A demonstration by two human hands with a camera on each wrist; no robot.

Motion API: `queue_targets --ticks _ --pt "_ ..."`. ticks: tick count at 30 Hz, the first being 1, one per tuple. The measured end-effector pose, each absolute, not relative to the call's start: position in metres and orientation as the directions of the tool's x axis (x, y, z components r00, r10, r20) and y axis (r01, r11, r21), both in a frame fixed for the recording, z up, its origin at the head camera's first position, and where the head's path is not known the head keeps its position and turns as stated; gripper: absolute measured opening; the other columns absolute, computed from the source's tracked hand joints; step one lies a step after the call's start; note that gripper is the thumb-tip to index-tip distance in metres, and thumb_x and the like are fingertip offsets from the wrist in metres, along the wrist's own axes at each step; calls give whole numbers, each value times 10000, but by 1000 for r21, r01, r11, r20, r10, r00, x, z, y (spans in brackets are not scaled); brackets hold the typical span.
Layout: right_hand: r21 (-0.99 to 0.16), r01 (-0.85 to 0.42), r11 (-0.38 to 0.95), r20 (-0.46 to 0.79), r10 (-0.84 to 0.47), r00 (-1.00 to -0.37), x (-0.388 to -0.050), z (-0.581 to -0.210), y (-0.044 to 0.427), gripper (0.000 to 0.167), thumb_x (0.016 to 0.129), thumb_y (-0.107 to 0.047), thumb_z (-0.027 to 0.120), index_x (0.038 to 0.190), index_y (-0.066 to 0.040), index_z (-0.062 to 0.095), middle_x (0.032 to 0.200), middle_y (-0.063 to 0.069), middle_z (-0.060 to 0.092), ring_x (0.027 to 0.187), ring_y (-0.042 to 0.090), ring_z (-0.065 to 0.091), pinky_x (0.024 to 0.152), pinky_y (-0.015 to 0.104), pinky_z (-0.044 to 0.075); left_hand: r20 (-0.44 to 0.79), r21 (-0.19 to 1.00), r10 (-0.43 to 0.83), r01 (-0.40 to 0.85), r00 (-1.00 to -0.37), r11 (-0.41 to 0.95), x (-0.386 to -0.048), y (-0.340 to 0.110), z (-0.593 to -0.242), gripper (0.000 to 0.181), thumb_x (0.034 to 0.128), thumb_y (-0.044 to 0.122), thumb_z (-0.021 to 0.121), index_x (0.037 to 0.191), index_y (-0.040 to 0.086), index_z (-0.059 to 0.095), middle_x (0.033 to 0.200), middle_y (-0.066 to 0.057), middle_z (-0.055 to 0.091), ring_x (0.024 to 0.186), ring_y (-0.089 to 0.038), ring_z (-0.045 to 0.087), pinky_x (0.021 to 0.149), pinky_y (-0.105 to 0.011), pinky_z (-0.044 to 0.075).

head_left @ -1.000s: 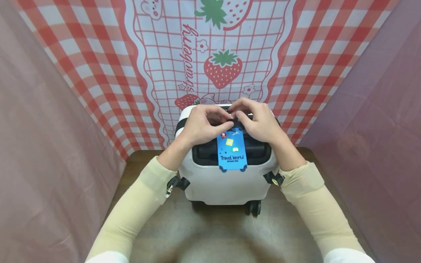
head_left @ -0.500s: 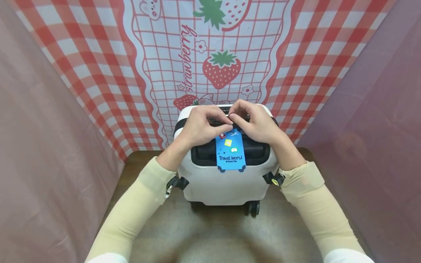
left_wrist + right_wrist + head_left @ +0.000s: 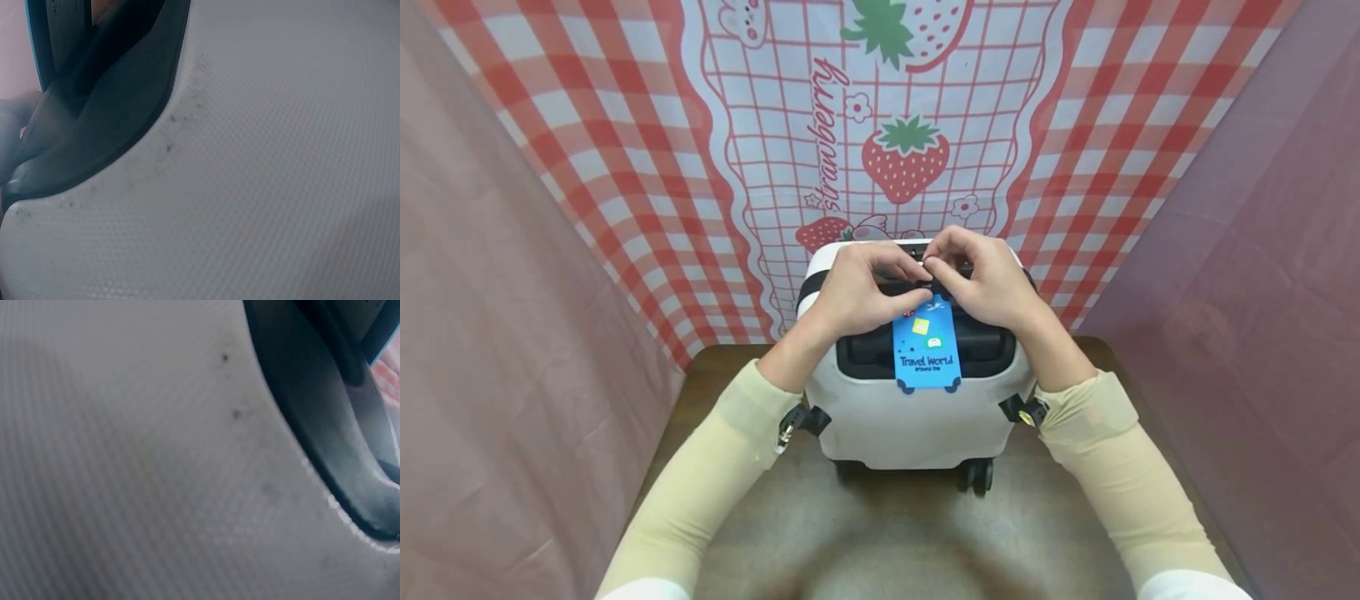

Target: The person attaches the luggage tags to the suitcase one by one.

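A white hard-shell suitcase [image 3: 917, 425] stands upright with its black handle recess towards me. Against that recess hangs a blue luggage tag [image 3: 927, 354] printed "Travel World". My left hand [image 3: 867, 287] is at the tag's top end, thumb and index finger curled round its dark strap. Just above and to the right, my right hand [image 3: 981, 275] pinches the strap with thumb and index fingertips. The strap itself is small and mostly hidden by the fingers. Close up, the left wrist view shows the textured shell and dark recess [image 3: 125, 100]; the right wrist view shows the recess's other side [image 3: 312, 419].
The suitcase rests on a brown wooden table [image 3: 880, 542], with a black wheel [image 3: 977, 477] at its lower right. Behind it hangs a red-and-white strawberry-print cloth [image 3: 906, 162]. Pinkish curtains [image 3: 512, 375] close off both sides.
Both hands stay at the tag's top. The right thumb and fingertips have come together and shifted slightly left. The left fingers have moved only slightly; the tag hangs nearly as before.
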State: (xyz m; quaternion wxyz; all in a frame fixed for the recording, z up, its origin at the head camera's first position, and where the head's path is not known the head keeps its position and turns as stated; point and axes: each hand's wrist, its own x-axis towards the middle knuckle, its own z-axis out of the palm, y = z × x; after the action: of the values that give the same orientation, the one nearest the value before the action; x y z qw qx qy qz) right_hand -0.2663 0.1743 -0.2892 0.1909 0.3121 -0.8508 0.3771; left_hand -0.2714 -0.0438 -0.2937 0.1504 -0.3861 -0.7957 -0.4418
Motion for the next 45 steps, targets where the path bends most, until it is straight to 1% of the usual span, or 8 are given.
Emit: queue_targets --ticks 6,14,24,26,31,35,42,45 --pt "-550 -653 520 547 -367 -753 -266 -289 174 106 1046 -105 662 1088 -8 672 917 114 724 811 192 624 772 177 477 571 584 478 740 -667 335 -270 -43 -293 155 890 159 862 1032 103 835 1000 -51 804 910 -179 781 870 -326 642" --pt "-535 -662 525 554 -373 -744 -268 -290 174 106 1066 -93 624 1111 2 639 925 123 730 834 201 646 782 206 474 574 582 474 740 -667 338 -269 -42 -294 143 915 152 846 1046 100 826 1044 -50 798 921 -193 798 882 -306 650" --pt "-512 -672 536 567 -377 -733 -267 -293 176 101 1093 -100 573 1110 -2 595 768 91 600 641 170 462 636 247 371 599 574 466 755 -651 317 -269 -40 -295 85 930 114 826 1010 88 829 996 -57 788 904 -185 795 859 -285 651" --pt "-513 -667 540 568 -370 -736 -267 -292 175 102 1101 -103 553 1112 -6 584 756 88 606 622 166 437 623 253 357 605 569 462 758 -648 318 -269 -40 -295 70 937 109 818 1003 89 828 992 -54 787 908 -183 793 859 -279 651" --pt "-527 -667 527 585 -345 -734 -265 -291 175 106 1100 -96 541 1129 -1 580 783 106 687 645 165 484 650 241 384 620 541 464 773 -633 331 -269 -39 -296 95 923 116 829 1016 96 824 1005 -44 794 923 -180 789 872 -279 650" --pt "-545 -683 486 597 -347 -723 -265 -292 178 93 1068 -63 579 1122 12 573 846 118 737 712 145 563 703 216 440 629 524 471 785 -619 330 -268 -39 -296 125 911 110 833 1035 94 830 1012 -45 797 931 -174 778 883 -275 647" --pt "-552 -714 431 637 -335 -694 -265 -293 178 87 1061 -61 595 1098 12 563 873 89 602 734 146 518 665 226 424 647 531 457 791 -610 305 -268 -38 -295 86 929 77 803 1009 78 836 976 -61 790 904 -184 795 851 -265 653" --pt "-543 -731 413 663 -323 -675 -265 -293 177 87 1065 -53 588 1108 20 566 917 93 602 766 137 519 679 221 431 660 528 455 800 -598 286 -269 -38 -295 94 927 65 800 1015 66 834 968 -70 782 893 -192 801 830 -264 658"
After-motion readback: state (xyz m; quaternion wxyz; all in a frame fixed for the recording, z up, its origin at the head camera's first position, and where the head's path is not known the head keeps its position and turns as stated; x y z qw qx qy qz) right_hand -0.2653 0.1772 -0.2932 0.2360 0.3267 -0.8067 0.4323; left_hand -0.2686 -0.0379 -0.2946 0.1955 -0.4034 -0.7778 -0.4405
